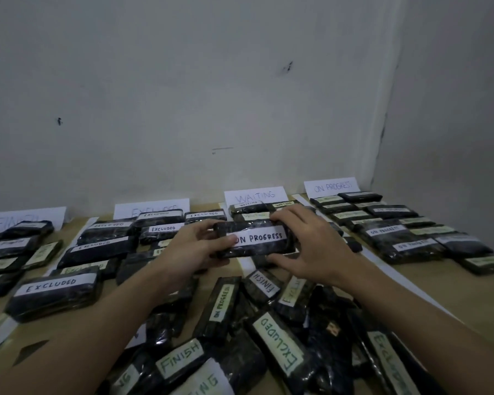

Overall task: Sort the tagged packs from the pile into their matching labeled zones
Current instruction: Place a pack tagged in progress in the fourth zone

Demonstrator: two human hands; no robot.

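both hands' grip clamps the pack [255, 238]: left hand [200, 246], right hand [305, 246]; dark, plastic-wrapped, white "on progress" tag, long axis left-right above the desk [428, 283].

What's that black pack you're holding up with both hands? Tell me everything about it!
The held pack is a dark, flat block wrapped in shiny clear plastic. A white tag across its front reads ON PROGRESS in black letters. It is lifted level above the table, long side sideways. The left hand grips its left end and the right hand grips its right end.
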